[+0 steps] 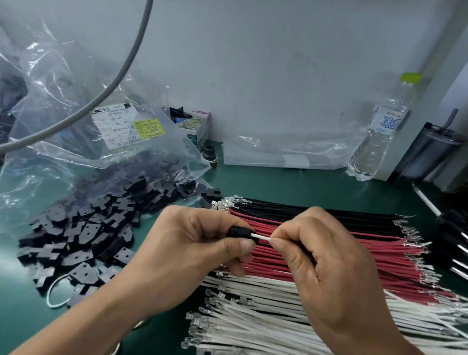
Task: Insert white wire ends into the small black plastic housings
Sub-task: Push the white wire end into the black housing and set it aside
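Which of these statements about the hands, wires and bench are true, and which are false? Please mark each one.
1. The left hand holds a small black housing. True.
2. The right hand pinches a red wire. False: it pinches a white wire, whose end meets the housing.
3. The red wires lie between the black wires and the white wires. True.
4. The water bottle lies flat on the bench. False: it stands upright by the wall.
5. The loose black housings spill from a clear plastic bag. True.
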### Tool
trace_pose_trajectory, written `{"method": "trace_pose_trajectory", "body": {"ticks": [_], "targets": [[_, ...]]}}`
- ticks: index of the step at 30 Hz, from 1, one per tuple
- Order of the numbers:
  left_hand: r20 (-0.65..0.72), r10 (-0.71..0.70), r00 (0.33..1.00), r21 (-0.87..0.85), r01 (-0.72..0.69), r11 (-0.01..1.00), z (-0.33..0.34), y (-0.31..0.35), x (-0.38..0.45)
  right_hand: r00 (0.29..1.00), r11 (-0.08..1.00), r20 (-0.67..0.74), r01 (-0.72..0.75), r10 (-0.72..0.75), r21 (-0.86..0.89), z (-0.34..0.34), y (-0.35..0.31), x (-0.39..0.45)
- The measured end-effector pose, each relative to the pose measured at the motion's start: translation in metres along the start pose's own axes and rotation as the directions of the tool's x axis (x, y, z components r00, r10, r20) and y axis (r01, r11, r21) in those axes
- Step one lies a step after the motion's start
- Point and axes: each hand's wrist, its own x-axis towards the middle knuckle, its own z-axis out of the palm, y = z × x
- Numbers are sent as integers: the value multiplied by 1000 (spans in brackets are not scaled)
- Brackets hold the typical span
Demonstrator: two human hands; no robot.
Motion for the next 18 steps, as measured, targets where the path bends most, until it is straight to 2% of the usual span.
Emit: {"method": "trace_pose_trajectory", "body": {"ticks": [7,12,16,18], "targets": [[4,29,1000,-23,-29,999,-3,0,2,999,999,11,44,-44,-28,-1,2,1],[-57,61,996,-7,-62,998,-11,7,4,994,972,-33,93,-102,-216,-9,6,4],[-142,59,988,-64,-69,996,-18,14,6,995,966,79,-33,55,-257,-11,15,0],[-191,40,981,36,-34,999,-26,18,8,999,961,29,-30,40,-276,-12,16,0]]}}
